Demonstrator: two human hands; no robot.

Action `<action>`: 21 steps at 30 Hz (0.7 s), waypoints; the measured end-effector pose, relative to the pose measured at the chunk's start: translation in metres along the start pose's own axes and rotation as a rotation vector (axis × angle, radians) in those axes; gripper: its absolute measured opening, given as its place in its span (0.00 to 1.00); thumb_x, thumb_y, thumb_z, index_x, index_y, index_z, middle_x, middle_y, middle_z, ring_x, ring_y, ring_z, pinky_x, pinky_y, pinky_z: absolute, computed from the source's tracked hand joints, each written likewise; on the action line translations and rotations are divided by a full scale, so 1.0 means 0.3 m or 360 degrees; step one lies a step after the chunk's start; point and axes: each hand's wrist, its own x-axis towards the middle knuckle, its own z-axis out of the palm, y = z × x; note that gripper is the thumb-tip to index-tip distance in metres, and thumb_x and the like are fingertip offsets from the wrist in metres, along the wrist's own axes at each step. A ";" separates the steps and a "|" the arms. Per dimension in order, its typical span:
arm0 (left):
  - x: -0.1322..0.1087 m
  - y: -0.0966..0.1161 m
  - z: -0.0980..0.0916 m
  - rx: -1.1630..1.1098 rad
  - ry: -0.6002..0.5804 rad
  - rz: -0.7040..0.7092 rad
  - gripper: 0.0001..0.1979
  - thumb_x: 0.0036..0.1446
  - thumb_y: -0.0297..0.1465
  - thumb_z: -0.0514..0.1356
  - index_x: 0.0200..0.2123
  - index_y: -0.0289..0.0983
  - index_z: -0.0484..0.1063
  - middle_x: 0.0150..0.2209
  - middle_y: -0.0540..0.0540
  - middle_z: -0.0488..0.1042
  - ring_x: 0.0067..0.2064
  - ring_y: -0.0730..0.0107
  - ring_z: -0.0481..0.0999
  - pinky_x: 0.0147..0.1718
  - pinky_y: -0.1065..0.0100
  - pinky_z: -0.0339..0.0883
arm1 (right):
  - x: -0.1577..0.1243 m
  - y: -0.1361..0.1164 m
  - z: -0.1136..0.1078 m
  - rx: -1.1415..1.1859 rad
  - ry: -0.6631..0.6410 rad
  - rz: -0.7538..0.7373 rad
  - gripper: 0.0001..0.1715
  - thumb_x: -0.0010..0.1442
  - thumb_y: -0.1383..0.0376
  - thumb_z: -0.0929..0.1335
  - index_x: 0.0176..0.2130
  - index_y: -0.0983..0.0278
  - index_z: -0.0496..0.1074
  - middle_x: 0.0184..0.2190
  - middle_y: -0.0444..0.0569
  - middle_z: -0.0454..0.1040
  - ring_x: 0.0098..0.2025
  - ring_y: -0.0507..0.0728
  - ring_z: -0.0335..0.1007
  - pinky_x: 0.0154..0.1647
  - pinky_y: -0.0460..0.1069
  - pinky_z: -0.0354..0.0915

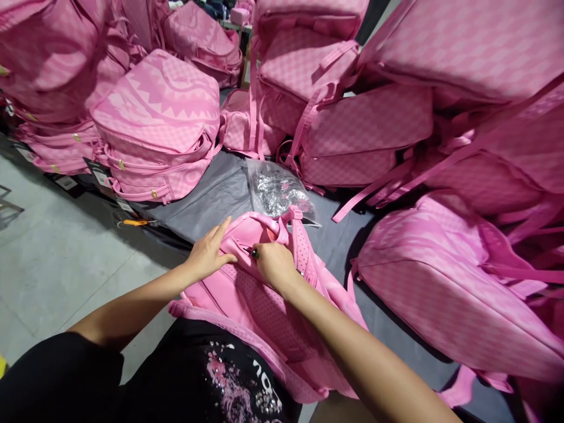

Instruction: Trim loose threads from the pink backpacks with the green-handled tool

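A pink backpack [264,305] lies back-side up on my lap, its perforated padding facing me. My left hand [209,252] rests flat on its upper left part, fingers stretched out toward the top handle. My right hand [273,264] is closed in a pinch near the top of the bag, on a small dark thing [254,253] that looks like a zipper pull. Just beyond the bag lies a clear plastic bag [277,191] with shiny silver pieces inside.
Pink patterned backpacks are piled all around: a stack at left [158,129], more at the back [308,70], and a large one at right [440,282]. A dark grey mat [220,194] covers the floor. Orange-handled scissors [134,222] lie at its left edge, beside bare concrete [57,258].
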 end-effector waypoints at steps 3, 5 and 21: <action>0.008 -0.006 0.014 0.0007 0.0025 0.0054 0.52 0.52 0.37 0.71 0.73 0.40 0.45 0.67 0.35 0.62 0.67 0.50 0.65 0.62 0.52 0.64 | 0.019 -0.012 -0.015 -0.0053 -0.0057 -0.0110 0.17 0.67 0.69 0.62 0.45 0.66 0.80 0.40 0.60 0.81 0.44 0.65 0.79 0.41 0.51 0.69; 0.012 -0.012 0.015 0.0014 0.0028 0.0072 0.51 0.53 0.37 0.71 0.73 0.40 0.46 0.67 0.35 0.62 0.67 0.49 0.65 0.62 0.52 0.64 | 0.029 -0.018 -0.024 -0.0077 -0.0076 -0.0173 0.17 0.67 0.69 0.63 0.44 0.67 0.80 0.40 0.60 0.81 0.44 0.65 0.80 0.42 0.51 0.69; -0.007 -0.020 0.004 -0.0011 0.0049 0.0091 0.46 0.53 0.28 0.63 0.72 0.38 0.46 0.68 0.37 0.60 0.67 0.53 0.64 0.64 0.52 0.63 | 0.055 -0.080 -0.030 0.0259 0.0376 -0.0301 0.19 0.68 0.56 0.64 0.46 0.65 0.77 0.41 0.55 0.81 0.43 0.61 0.78 0.38 0.48 0.65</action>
